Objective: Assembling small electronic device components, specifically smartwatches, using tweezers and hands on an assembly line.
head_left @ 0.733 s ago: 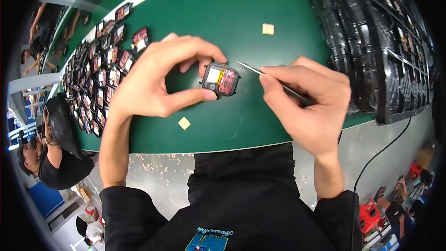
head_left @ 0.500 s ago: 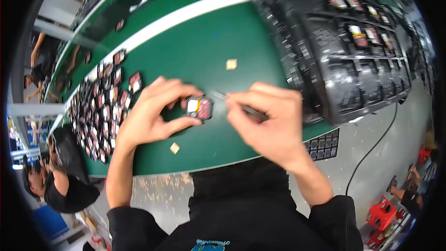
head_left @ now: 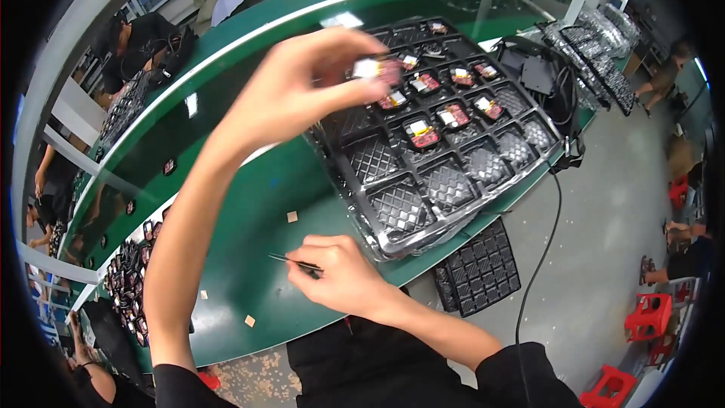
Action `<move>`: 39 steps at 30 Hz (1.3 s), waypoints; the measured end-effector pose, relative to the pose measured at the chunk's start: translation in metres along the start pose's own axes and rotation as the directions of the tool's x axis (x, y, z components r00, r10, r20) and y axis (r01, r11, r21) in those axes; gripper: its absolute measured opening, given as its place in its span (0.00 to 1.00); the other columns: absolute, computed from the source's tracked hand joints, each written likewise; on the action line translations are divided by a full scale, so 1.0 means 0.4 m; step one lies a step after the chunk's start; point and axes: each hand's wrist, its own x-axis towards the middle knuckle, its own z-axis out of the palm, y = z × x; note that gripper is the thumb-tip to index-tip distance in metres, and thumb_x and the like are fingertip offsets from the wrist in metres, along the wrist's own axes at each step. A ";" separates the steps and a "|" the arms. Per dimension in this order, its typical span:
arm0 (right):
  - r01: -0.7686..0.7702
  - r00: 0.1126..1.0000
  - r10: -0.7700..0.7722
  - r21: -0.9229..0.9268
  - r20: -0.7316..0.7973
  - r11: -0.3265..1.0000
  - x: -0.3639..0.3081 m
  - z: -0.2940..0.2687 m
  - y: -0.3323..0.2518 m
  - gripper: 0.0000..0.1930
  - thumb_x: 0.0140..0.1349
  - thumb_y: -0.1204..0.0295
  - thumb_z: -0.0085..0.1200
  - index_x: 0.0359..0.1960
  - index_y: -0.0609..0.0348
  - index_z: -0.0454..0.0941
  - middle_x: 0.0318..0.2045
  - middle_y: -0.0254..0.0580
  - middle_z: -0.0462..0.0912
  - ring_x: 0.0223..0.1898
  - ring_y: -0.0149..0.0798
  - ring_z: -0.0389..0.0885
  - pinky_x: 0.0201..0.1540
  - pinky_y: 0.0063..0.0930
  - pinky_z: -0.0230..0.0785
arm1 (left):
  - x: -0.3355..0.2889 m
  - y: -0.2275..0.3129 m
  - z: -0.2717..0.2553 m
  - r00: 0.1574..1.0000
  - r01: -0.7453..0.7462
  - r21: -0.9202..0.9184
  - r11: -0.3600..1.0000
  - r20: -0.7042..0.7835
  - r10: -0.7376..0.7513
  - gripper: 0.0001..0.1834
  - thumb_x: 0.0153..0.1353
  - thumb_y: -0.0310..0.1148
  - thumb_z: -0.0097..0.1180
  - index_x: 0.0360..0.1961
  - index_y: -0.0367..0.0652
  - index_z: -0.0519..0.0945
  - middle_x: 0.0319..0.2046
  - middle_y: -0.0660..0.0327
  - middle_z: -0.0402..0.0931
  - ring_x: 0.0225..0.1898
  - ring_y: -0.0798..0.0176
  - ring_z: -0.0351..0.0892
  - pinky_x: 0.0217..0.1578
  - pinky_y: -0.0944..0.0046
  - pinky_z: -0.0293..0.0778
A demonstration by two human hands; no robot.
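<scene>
Small red-and-silver part (head_left: 377,69) being pinched in the fingertips of the left hand (head_left: 302,87), hovering over the black compartment tray (head_left: 400,208) toward 12 o'clock. Right hand (head_left: 340,276) resting on the green counter (head_left: 249,204) at 6 o'clock, closed around thin tweezers (head_left: 296,263) pointing toward 9 o'clock. Similar parts lying in the tray's far compartments (head_left: 423,134) at 1 o'clock.
</scene>
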 end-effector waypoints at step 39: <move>-0.085 0.995 0.090 -0.088 0.052 0.992 0.012 0.009 -0.043 0.06 0.64 0.78 0.68 0.40 0.67 0.91 0.26 0.45 0.85 0.19 0.39 0.81 0.24 0.34 0.73 | -0.588 -0.181 -0.129 0.966 0.218 0.368 0.904 0.053 -0.254 0.26 0.62 0.24 0.67 0.63 0.39 0.83 0.55 0.52 0.80 0.57 0.48 0.82 0.63 0.51 0.78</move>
